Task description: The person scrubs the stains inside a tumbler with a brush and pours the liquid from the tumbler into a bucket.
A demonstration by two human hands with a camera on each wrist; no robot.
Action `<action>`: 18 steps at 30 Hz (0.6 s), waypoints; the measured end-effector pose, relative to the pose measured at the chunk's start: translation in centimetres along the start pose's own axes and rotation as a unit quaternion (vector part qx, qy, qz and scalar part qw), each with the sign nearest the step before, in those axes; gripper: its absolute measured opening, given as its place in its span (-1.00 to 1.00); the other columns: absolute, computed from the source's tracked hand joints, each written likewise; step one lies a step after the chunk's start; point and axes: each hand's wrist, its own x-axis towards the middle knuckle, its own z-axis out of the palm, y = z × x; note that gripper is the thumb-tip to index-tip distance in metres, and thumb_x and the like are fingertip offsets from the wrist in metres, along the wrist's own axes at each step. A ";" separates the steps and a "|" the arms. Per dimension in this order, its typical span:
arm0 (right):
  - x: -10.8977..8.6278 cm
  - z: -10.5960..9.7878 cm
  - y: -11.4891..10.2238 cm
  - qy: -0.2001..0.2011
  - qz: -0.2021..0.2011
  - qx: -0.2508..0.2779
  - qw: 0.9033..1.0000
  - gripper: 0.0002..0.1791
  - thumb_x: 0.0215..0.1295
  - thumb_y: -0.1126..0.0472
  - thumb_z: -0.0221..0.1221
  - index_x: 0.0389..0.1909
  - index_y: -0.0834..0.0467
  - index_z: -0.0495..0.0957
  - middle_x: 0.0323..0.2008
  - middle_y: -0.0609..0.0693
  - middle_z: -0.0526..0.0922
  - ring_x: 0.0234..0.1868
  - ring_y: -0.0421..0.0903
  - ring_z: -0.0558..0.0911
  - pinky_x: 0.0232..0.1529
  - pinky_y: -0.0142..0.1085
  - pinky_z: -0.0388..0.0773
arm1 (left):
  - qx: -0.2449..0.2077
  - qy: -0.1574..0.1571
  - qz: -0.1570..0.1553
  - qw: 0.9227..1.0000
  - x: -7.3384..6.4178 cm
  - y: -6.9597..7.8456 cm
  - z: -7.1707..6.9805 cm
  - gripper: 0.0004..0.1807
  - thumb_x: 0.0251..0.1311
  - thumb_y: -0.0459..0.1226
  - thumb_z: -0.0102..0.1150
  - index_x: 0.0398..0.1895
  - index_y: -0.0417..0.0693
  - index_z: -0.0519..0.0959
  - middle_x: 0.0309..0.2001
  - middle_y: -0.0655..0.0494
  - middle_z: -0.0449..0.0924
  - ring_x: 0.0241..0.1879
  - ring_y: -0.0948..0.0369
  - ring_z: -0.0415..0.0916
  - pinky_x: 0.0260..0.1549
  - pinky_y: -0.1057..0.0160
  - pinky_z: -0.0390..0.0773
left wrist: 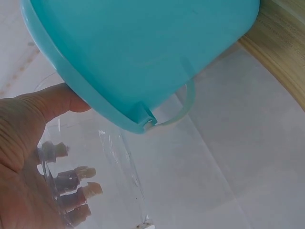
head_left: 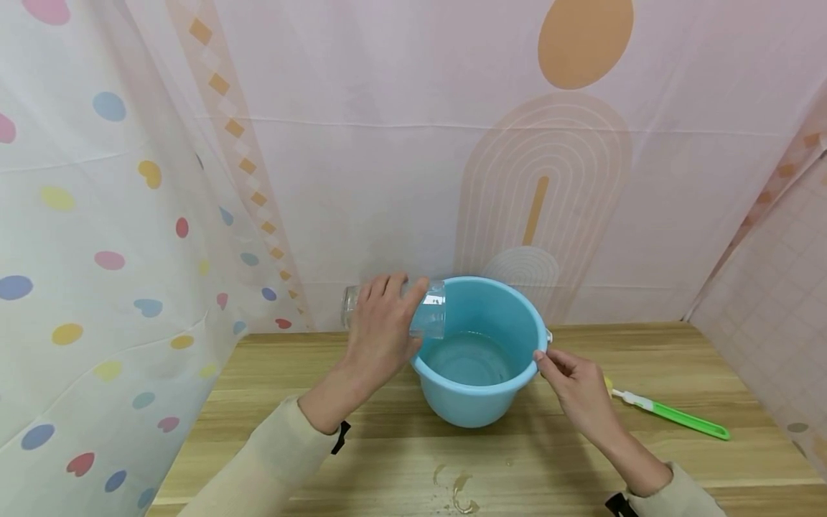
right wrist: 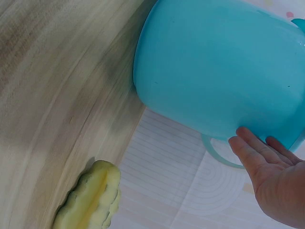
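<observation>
A light-blue bucket (head_left: 472,406) stands on the wooden table with some clear water (head_left: 468,359) in its bottom. My left hand (head_left: 384,319) grips a clear glass (head_left: 431,312), tipped on its side with its mouth over the bucket's left rim. The left wrist view shows the fingers through the glass wall (left wrist: 119,167) and the thumb at the bucket's rim (left wrist: 90,98). At the right rim, my right hand (head_left: 577,388) pinches the edge between thumb and fingers. Its fingers (right wrist: 252,148) lie against the bucket's outer wall in the right wrist view.
Right of the bucket lies a brush with a green and white handle (head_left: 688,420) and a yellow sponge head (right wrist: 90,198). Small water spills (head_left: 461,492) wet the table's front. Patterned curtains (head_left: 362,179) hang behind and at the sides. The bucket's pale handle (left wrist: 188,102) hangs at the back.
</observation>
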 end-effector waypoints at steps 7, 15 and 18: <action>0.0 0.0 0.1 -0.001 0.000 0.001 1.000 -0.59 0.61 0.03 0.15 0.10 0.29 0.72 -0.17 0.04 0.80 -0.15 -0.12 0.66 -0.15 -0.36 0.61 | -0.006 0.000 0.003 1.000 0.0 0.1 0.0 -0.19 -0.27 -0.34 0.73 0.17 -0.04 0.55 0.05 -0.21 0.58 0.09 -0.19 0.50 0.09 -0.14 0.52; 0.0 0.0 0.0 -0.001 -0.001 0.002 1.000 -0.60 0.61 0.04 0.15 0.09 0.29 0.72 -0.20 0.04 0.80 -0.20 -0.11 0.64 -0.16 -0.36 0.60 | 0.007 -0.002 0.008 1.000 0.1 0.1 0.0 -0.17 -0.29 -0.32 0.74 0.18 -0.03 0.55 0.06 -0.22 0.59 0.10 -0.18 0.51 0.09 -0.13 0.53; 0.1 0.0 0.0 0.001 -0.002 0.003 1.000 -0.60 0.61 0.04 0.15 0.08 0.30 0.73 -0.22 0.04 0.80 -0.22 -0.07 0.63 -0.16 -0.36 0.60 | 0.011 -0.005 0.009 1.000 0.1 0.2 0.0 -0.17 -0.29 -0.31 0.74 0.19 -0.03 0.55 0.06 -0.22 0.59 0.10 -0.17 0.50 0.08 -0.12 0.53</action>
